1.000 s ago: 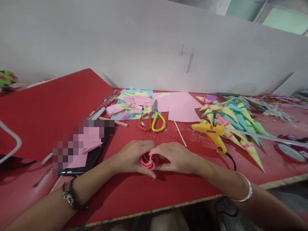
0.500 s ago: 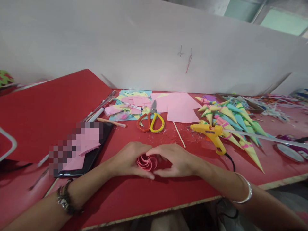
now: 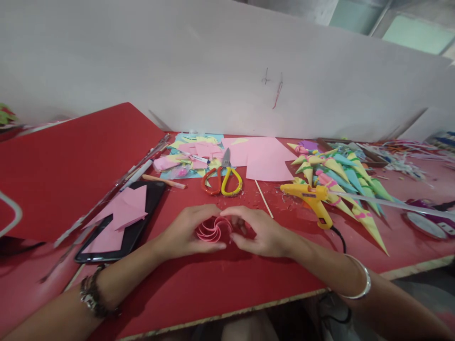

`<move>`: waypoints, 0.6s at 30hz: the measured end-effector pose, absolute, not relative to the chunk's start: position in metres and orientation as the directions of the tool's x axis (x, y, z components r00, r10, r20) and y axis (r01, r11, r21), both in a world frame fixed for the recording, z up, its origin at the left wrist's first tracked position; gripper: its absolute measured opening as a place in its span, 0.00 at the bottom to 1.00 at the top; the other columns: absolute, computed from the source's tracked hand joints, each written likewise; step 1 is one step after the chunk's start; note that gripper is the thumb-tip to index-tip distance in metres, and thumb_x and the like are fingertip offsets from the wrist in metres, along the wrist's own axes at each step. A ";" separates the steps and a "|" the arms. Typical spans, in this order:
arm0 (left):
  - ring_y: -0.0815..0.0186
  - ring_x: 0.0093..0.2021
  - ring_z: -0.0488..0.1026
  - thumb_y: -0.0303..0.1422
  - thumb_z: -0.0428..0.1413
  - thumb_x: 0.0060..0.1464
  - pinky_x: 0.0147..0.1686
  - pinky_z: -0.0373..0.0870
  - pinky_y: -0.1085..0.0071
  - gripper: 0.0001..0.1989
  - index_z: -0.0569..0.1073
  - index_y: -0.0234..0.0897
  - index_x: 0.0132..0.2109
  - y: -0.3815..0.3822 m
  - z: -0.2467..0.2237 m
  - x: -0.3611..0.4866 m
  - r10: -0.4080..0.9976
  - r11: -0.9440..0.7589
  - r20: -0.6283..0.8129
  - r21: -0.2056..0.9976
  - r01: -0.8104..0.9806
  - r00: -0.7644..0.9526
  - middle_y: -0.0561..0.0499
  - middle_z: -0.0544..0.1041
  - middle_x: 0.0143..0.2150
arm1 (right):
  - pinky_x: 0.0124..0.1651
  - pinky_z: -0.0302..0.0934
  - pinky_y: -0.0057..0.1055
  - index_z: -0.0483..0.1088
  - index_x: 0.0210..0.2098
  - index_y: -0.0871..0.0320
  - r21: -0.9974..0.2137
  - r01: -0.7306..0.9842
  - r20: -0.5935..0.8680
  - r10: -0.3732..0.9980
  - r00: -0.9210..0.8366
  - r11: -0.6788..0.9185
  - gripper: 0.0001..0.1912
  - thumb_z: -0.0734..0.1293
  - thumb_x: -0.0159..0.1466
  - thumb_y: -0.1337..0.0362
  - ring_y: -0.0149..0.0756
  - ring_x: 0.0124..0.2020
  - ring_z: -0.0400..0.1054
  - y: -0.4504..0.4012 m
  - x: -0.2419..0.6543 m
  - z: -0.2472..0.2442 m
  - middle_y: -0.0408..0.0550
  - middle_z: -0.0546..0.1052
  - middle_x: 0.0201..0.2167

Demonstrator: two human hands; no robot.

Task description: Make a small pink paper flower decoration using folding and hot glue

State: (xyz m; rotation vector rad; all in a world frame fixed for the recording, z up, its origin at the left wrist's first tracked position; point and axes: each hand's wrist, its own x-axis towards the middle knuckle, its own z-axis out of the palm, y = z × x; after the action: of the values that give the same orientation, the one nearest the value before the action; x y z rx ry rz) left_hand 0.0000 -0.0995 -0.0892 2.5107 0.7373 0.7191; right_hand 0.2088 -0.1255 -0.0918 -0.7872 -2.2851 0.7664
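Note:
A pink paper swirl (image 3: 209, 233), made of several curled strips that meet in a twist, is between my hands just above the red table. My left hand (image 3: 183, 232) wraps round its left side, thumb below and fingers above. From the right, my right hand (image 3: 265, 233) curves in with its fingertips at the swirl's right edge; a gap shows between its thumb and forefinger. Some fingers are hidden behind the paper. Beyond the hands lie scissors (image 3: 226, 163) with one red and one yellow handle, and a thin wooden stick (image 3: 263, 199).
To the right, a yellow glue gun (image 3: 311, 199) rests by a pile of pastel paper cones (image 3: 350, 175). Pink sheets (image 3: 268, 158) and paper scraps (image 3: 199, 151) lie at the back. On the left are a black tablet-like slab (image 3: 147, 208) with pink pieces and a red board (image 3: 78, 166).
The pink paper swirl has shifted a little left and its curled strips show more widely. Both hands have moved slightly away from me, keeping their cupped shape around it.

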 end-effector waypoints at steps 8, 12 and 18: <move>0.66 0.35 0.72 0.39 0.59 0.47 0.35 0.67 0.73 0.16 0.66 0.37 0.41 -0.102 -0.087 0.000 0.616 -0.751 0.383 0.550 0.366 0.688 0.50 0.75 0.37 | 0.35 0.61 0.25 0.59 0.51 0.56 -0.650 0.333 0.378 0.671 -0.638 0.683 0.16 0.60 0.64 0.62 0.29 0.31 0.65 -0.123 0.211 -0.092 0.44 0.71 0.33; 0.66 0.37 0.72 0.38 0.59 0.46 0.37 0.67 0.73 0.16 0.66 0.37 0.41 -0.103 -0.084 0.001 0.638 -0.732 0.347 0.550 0.401 0.687 0.50 0.75 0.38 | 0.36 0.62 0.26 0.60 0.50 0.56 -0.640 0.349 0.377 0.675 -0.634 0.685 0.14 0.58 0.65 0.64 0.30 0.33 0.67 -0.123 0.211 -0.091 0.45 0.72 0.35; 0.65 0.36 0.72 0.38 0.60 0.46 0.36 0.68 0.72 0.17 0.66 0.37 0.41 -0.103 -0.084 0.001 0.634 -0.737 0.344 0.542 0.404 0.693 0.50 0.75 0.38 | 0.37 0.62 0.27 0.60 0.50 0.56 -0.614 0.372 0.389 0.676 -0.626 0.697 0.13 0.58 0.64 0.66 0.31 0.34 0.68 -0.123 0.211 -0.090 0.46 0.73 0.36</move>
State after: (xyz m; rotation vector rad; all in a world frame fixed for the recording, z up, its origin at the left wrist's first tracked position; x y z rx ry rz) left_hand 0.0011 -0.1029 -0.0840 2.4749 0.8037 0.7292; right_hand 0.2108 -0.1233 -0.0895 -0.7977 -2.2914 0.6496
